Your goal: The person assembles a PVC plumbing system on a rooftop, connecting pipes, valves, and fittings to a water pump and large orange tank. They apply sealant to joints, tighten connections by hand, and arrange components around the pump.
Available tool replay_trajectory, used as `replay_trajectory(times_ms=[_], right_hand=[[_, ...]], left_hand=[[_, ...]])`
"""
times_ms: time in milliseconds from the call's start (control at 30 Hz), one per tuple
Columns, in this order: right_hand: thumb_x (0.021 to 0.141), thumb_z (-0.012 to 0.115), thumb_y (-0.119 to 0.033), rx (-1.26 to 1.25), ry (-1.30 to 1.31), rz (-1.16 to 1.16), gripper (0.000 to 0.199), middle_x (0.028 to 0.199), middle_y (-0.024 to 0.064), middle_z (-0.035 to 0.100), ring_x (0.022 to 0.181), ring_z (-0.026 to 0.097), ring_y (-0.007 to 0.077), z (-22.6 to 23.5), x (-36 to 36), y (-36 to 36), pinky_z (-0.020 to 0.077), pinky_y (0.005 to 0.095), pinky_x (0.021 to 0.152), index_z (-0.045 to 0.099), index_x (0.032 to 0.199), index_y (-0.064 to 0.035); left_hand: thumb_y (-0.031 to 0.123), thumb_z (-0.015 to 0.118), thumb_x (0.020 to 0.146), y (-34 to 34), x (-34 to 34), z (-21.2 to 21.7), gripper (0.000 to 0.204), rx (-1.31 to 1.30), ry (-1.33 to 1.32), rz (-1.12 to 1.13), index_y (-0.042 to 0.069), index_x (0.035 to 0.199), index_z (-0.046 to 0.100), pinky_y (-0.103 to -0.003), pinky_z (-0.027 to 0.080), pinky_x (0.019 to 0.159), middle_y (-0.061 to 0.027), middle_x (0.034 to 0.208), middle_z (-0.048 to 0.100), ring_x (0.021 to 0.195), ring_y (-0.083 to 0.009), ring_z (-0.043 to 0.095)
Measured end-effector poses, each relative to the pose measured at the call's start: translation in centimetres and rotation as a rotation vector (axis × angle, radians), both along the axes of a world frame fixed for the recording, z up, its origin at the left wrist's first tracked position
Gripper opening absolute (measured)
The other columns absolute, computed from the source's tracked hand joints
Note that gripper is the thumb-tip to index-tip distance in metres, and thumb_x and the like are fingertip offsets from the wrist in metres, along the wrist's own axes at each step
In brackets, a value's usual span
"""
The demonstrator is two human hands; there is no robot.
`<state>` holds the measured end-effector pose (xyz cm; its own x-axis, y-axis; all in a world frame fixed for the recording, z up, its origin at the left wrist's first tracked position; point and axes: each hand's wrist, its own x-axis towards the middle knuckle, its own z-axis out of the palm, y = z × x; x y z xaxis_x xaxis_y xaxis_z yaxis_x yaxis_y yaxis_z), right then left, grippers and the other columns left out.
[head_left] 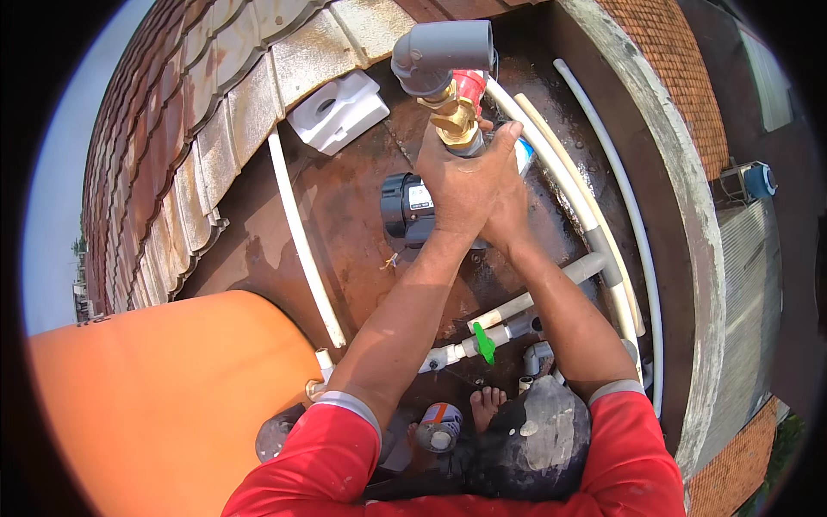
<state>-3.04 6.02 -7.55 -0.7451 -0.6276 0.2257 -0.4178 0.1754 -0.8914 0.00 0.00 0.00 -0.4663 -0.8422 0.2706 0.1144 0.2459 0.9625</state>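
Observation:
My left hand [455,183] is closed around the short upright pipe just below a brass fitting [457,121], its thumb pointing up and to the right. Pressed close behind it, my right hand [508,202] is closed about the same place, most of its fingers hidden. Atop the brass fitting sits a large grey pipe elbow [439,53], its mouth facing right. A red part [469,84] shows behind the brass. Partly hidden under my hands lies a water pump with a black rounded end [398,205]; a blue and white patch shows past my right hand.
White foam packing [336,112] lies by the roof tiles [164,129]. Long pale pipes [573,189] curve along the right wall [680,172]. Nearer me are a white pipe with a green valve handle [484,343], a small can [439,426] and an orange tank [181,388].

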Motion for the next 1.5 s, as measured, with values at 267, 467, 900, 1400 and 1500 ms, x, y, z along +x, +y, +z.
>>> replay_trajectory(times_ms=[267,467,900,1400,1500], right_hand=[[0.080,0.097,-0.024,0.048,0.018,0.023,0.070,0.115,0.0326,0.064,0.105,0.070,0.0556,-0.2,-0.6,-0.7,0.0576,0.0610,0.090,0.048,0.121,0.0048],[0.075,0.098,-0.020,0.022,0.061,0.020,0.073,0.116,0.0309,0.064,0.108,0.070,0.0538,-0.1,-1.0,-0.7,0.0583,0.0599,0.092,0.047,0.122,0.0035],[0.085,0.092,-0.024,0.066,-0.037,0.024,0.064,0.116,0.0374,0.063,0.107,0.068,0.0598,-0.9,-1.3,-0.9,0.0551,0.0648,0.091,0.047,0.120,0.0046],[0.075,0.093,-0.015,0.024,0.001,0.004,0.070,0.122,0.0337,0.064,0.113,0.069,0.0560,-0.5,-1.0,-0.5,0.0581,0.0608,0.096,0.047,0.125,0.0036],[0.076,0.092,-0.014,0.007,-0.018,-0.003,0.068,0.121,0.0343,0.066,0.112,0.069,0.0567,-0.3,-0.9,-0.6,0.0581,0.0614,0.096,0.047,0.124,0.0034]], left_hand=[[0.002,0.088,0.094,-3.9,0.7,-1.9,0.018,-0.066,-0.019,-0.198,0.001,0.104,0.073,-0.026,0.055,0.074,-0.0002,0.094,0.074,0.082,-0.0076,0.068],[0.002,0.088,0.092,-5.5,1.1,-1.4,0.022,-0.007,-0.024,-0.406,0.003,0.107,0.072,-0.025,0.055,0.079,0.0010,0.098,0.073,0.088,-0.0064,0.068],[0.004,0.089,0.095,-0.9,-2.4,-2.0,0.023,-0.181,0.033,0.205,0.003,0.100,0.067,-0.028,0.055,0.073,-0.0017,0.089,0.072,0.082,-0.0093,0.071],[0.003,0.088,0.093,-6.4,1.8,-1.2,0.023,0.058,-0.068,-0.566,0.005,0.107,0.071,-0.031,0.058,0.084,-0.0021,0.098,0.075,0.092,-0.0117,0.073],[0.005,0.090,0.093,-5.3,1.9,-0.7,0.028,0.071,-0.070,-0.477,0.003,0.115,0.072,-0.032,0.059,0.088,-0.0058,0.105,0.078,0.097,-0.0141,0.075]])
